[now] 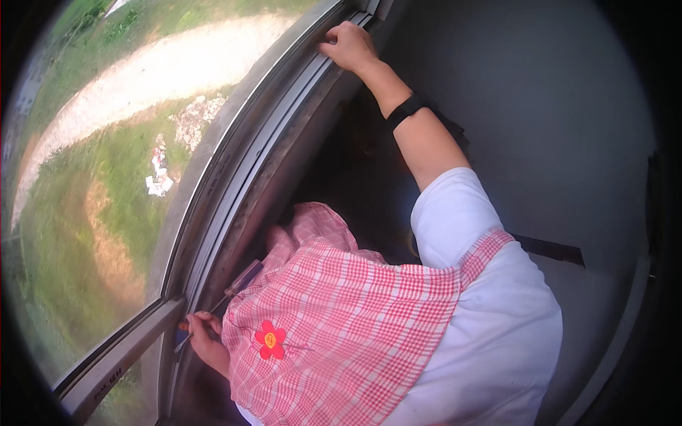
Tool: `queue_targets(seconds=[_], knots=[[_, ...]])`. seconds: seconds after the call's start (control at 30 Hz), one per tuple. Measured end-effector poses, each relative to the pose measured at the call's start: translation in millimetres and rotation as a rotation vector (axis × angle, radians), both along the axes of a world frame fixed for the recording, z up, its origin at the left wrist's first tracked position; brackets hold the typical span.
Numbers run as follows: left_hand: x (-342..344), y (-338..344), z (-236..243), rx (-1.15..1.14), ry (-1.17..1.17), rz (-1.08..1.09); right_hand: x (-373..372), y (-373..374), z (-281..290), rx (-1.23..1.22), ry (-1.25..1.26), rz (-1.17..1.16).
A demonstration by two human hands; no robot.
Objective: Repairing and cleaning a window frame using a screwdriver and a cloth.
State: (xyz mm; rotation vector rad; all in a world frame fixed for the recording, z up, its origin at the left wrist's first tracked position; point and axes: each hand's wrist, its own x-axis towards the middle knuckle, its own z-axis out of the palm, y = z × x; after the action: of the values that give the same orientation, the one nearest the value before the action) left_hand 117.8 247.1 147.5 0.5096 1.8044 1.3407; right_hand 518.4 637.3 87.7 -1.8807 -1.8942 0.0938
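Observation:
My right hand [349,47] reaches to the far end of a metal window frame [266,145], its bent fingers gripping the rail. At the near left corner of that frame is my left hand [204,336], with curled fingers closed round a small object with orange and blue parts [181,334]. Most of this object is hidden, so its kind cannot be made out. Just beyond my left hand, a screwdriver-like tool [245,277] with a purplish see-through handle lies aslant by the sill, next to my red-and-white checked apron [341,298].
A cross rail [121,355] of the window meets the frame at the lower left. Outside, far below, lie grass, a pale track [163,64] and white litter [159,183]. A grey wall [540,106] stands to the right, and a dark area sits beneath the sill.

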Motion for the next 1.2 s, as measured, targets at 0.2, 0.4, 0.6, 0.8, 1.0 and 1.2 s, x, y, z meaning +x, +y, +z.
queue_targets(seconds=[0.2,0.4,0.6,0.8,1.0,1.2], knots=[[-4.2,-2.9,5.3,-0.023,-0.017,-0.003,1.5,-8.0,21.6,-0.163,-0.013,-0.047],[-0.5,4.0,7.7,0.005,-0.004,-0.024,10.8,4.9,7.4,-0.013,0.096,-0.037],[-2.0,7.8,10.1,-0.015,0.056,-0.079,8.5,23.3,-19.7,0.194,0.13,0.048],[0.4,5.9,22.9,-0.011,0.07,-0.052,2.9,20.7,-19.1,0.228,0.289,0.012],[-1.8,6.4,23.3,0.005,0.063,-0.051,-17.3,4.6,-11.5,0.23,0.336,-0.145],[-2.1,11.3,-27.3,0.023,0.022,-0.071,-11.2,0.8,-65.5,0.272,0.249,-0.217]])
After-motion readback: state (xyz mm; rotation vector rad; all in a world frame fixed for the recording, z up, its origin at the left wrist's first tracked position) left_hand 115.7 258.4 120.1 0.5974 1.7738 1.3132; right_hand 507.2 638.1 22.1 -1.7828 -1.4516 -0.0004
